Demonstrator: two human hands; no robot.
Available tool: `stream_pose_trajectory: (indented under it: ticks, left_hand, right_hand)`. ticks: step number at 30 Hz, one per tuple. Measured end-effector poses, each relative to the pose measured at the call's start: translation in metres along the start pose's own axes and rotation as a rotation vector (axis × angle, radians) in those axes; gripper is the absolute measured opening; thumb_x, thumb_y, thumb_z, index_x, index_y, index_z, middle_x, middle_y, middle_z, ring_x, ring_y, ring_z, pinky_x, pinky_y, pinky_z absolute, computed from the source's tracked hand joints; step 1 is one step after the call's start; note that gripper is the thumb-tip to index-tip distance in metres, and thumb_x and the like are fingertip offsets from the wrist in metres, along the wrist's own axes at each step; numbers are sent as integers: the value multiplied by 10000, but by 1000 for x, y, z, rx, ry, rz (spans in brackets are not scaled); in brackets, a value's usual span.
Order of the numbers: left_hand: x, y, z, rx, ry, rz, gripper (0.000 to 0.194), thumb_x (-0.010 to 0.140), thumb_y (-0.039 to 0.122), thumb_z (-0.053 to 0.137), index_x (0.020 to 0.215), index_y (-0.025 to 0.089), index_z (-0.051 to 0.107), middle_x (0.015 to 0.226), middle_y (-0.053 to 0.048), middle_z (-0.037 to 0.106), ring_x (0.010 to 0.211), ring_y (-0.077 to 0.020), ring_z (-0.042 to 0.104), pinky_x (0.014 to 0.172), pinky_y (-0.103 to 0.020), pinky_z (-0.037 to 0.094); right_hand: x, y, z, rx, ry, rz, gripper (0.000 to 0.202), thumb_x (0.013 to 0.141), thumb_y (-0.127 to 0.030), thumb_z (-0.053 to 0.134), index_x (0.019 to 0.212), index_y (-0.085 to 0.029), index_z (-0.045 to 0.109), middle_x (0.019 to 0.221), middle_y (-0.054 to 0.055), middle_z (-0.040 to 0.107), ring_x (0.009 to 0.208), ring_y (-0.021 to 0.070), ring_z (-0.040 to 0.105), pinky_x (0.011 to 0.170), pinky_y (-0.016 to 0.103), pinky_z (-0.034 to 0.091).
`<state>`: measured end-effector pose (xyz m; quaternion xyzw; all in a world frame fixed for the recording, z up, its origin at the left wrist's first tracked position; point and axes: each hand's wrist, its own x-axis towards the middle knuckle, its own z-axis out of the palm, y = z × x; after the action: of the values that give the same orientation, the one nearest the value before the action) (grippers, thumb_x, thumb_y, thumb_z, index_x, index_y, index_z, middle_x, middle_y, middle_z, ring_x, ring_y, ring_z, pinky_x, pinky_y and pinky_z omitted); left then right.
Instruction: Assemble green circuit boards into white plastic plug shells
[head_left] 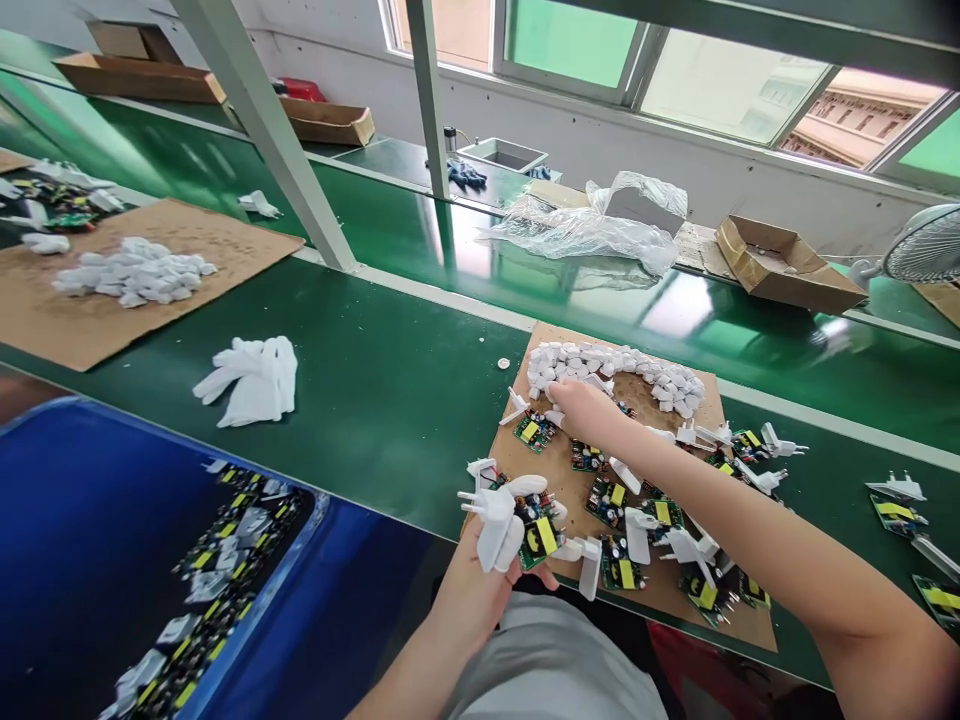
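Observation:
Near the table's front edge, my left hand [484,585] is closed around a white two-pin plug [495,520] and a green circuit board [538,535] with a yellow-wrapped part. White covers show on some fingertips. My right hand [589,408] reaches over the cardboard sheet [510,455] to the near edge of a pile of small white pieces [574,358]. Its fingers are bent together; whatever they pinch is hidden. Below and right of that hand, several circuit boards with white plugs lie on the cardboard, among them one board [621,565] close to my left hand.
A white glove [251,380] lies on the green table [375,400]. At left, another cardboard sheet [247,245] bears white pieces [135,270]. A blue bin [307,540] holds boards. Behind stand a metal post [262,130], plastic wrap [600,235], an open box [787,265] and a fan [926,245].

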<state>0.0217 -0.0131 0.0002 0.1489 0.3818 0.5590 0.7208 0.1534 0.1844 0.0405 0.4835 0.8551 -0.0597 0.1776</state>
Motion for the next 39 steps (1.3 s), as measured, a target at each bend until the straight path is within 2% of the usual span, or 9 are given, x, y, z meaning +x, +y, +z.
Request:
stream_pose_trajectory:
  ticks: [5, 9, 12, 15, 18, 20, 24, 31, 39]
  left_hand:
    - [1, 0, 0, -27, 29, -30, 480, 708, 505, 954, 1066, 204, 846, 668, 4, 662, 602, -121, 600, 777, -346, 616]
    - [-1, 0, -1, -75, 12, -62, 417, 749, 455, 938, 1057, 187, 849, 589, 30, 599, 555, -102, 565, 787, -349, 613]
    - [0, -2, -1, -89, 32, -58, 449, 746, 442, 941, 1094, 179, 833, 703, -14, 690, 657, -149, 656, 822, -377, 618]
    - [4, -6, 2, -121, 51, -17, 541, 733, 478, 941, 1188, 228, 787, 916, -59, 770, 819, -213, 732, 886, -445, 625]
    - [11, -9, 7, -120, 19, 42, 628, 721, 537, 929, 1253, 263, 736, 1051, -78, 781, 881, -236, 750, 884, -458, 634]
    - [14, -11, 12, -86, 3, 61, 621, 713, 549, 926, 1222, 251, 734, 1092, -95, 779, 908, -248, 749, 850, -425, 637]
    - [15, -13, 24, 3, 61, 88, 616, 630, 523, 974, 1123, 219, 764, 1032, -95, 780, 933, -253, 731, 776, -334, 607]
    - [8, -25, 32, 164, 98, 136, 485, 633, 452, 973, 1038, 226, 831, 793, -18, 743, 693, -161, 653, 703, -281, 570]
    - [7, -27, 45, 225, 34, 278, 335, 606, 364, 981, 892, 241, 856, 953, -66, 817, 967, -258, 733, 967, -385, 582]
  right_hand:
    - [4, 2, -2, 50, -22, 35, 273, 1021, -338, 699, 1209, -139, 693, 1223, 103, 723, 1082, 239, 722, 941, 444, 618]
    - [9, 6, -20, 137, -76, 39, 163, 1001, -277, 722, 1081, -136, 728, 1103, 76, 757, 987, 212, 739, 883, 400, 628]
    - [-5, 11, -38, 218, -69, 55, 73, 933, -97, 705, 967, -111, 767, 948, 93, 786, 864, 221, 743, 774, 332, 608]
    - [-49, 9, -41, 405, 105, 5, 234, 974, -121, 609, 1146, -154, 765, 998, 67, 806, 822, 193, 736, 737, 299, 590]
    - [-113, -8, -24, 858, 656, -221, 175, 964, -235, 680, 1127, -234, 743, 893, 19, 795, 728, 176, 720, 662, 300, 592]
    - [-150, -25, -4, 847, 794, -286, 175, 935, -156, 704, 1039, -292, 742, 887, -6, 808, 737, 168, 734, 670, 291, 602]
    - [-180, -51, 34, 729, 1039, -299, 507, 865, -27, 696, 1307, -275, 691, 1017, 60, 847, 906, 235, 786, 797, 373, 659]
    - [-185, -53, 56, 774, 1075, -199, 535, 906, -56, 662, 1390, -281, 694, 1025, 104, 797, 865, 237, 754, 735, 392, 648]
    - [-182, -71, 65, 1314, 1085, 40, 263, 895, -73, 699, 1058, -279, 701, 938, 23, 666, 779, 167, 638, 660, 289, 550]
